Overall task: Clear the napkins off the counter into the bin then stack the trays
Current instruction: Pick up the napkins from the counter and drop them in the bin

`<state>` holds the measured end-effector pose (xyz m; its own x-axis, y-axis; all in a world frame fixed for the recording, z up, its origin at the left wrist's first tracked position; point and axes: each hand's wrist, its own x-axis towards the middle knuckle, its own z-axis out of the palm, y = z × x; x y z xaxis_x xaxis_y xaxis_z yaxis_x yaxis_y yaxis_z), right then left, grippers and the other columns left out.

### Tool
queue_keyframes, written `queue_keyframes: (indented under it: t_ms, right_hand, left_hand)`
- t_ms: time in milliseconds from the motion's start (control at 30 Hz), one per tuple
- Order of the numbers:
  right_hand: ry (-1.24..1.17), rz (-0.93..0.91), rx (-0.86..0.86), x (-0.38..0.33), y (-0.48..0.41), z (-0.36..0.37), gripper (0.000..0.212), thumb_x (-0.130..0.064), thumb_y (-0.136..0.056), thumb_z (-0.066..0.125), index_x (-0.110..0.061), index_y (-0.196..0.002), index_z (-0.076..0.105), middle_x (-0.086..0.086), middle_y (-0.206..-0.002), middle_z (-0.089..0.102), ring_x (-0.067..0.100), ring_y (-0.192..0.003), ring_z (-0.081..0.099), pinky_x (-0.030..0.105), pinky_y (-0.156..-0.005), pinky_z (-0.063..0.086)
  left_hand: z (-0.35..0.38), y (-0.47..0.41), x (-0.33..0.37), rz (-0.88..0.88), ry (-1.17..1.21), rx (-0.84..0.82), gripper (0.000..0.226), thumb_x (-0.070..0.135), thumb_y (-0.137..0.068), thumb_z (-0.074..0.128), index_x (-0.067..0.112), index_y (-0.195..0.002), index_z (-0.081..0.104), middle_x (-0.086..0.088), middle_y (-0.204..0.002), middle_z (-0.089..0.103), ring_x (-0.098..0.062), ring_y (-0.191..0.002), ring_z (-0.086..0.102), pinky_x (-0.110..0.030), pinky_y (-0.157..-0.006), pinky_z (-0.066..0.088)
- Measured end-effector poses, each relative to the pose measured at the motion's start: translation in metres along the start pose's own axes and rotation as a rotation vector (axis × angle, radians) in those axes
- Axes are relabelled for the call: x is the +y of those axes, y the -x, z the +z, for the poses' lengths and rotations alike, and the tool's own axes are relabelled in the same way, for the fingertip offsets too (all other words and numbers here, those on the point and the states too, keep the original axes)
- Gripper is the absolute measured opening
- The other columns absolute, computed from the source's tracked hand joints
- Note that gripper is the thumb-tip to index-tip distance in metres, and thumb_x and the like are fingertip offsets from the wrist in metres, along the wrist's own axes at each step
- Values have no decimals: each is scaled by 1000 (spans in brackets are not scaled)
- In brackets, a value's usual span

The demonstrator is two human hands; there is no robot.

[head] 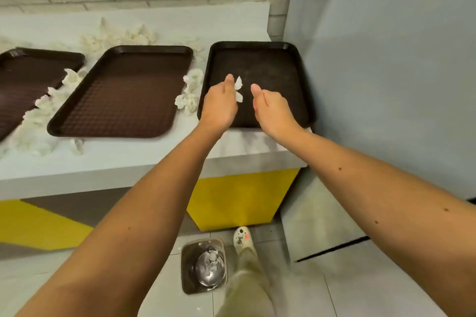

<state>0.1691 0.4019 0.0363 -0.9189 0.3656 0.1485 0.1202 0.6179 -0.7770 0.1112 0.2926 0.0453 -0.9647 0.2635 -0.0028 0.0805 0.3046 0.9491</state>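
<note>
At right end of pale counter [128, 159]: dark brown plastic tray [283, 64], both hands above.
Left hand [219, 105]: pinches crumpled white paper napkin scraps [239, 83] — presumably for binning.
Right hand [274, 110]: curled, thumb out; contents unclear.
Square steel bin [186, 270]: floor, below counter edge.

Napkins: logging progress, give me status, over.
Left hand pinches napkin scrap over right tray. Right hand alongside, grip hidden. Loose napkins litter counter, trays unstacked. Bin on floor below.
</note>
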Motion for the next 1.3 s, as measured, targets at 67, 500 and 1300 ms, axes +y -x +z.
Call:
queue_keyframes:
  t_ms: [67, 500, 1300]
  right_hand:
    - [-77, 28, 6, -3, 31, 3, 49, -38, -104, 29, -19, -63, 46, -3, -58, 49, 16, -59, 47, 32, -64, 40]
    - [-236, 211, -349, 18, 151, 96, 37, -37, -104, 33, -21, -72, 45, -4, -63, 43, 14, -59, 42, 33, -63, 35]
    - [-129, 814, -497, 106, 228, 297, 33, -29, -100, 47, -15, -129, 54, 8, -117, 59, 23, -100, 57, 40, -92, 49]
  left_hand:
    - [-10, 33, -3, -37, 74, 2, 44, 42, -103, 29, 22, -64, 38, 9, -51, 39, -12, -46, 37, -28, -47, 28]
    - [-93, 135, -132, -264, -65, -30, 43, 41, -103, 33, 19, -70, 49, 8, -46, 44, -13, -44, 40, -28, -50, 31]
    - [-151, 150, -334, -939, -73, -356, 25, 29, -97, 54, 13, -116, 56, -9, -94, 60, -21, -72, 62, -34, -65, 58]
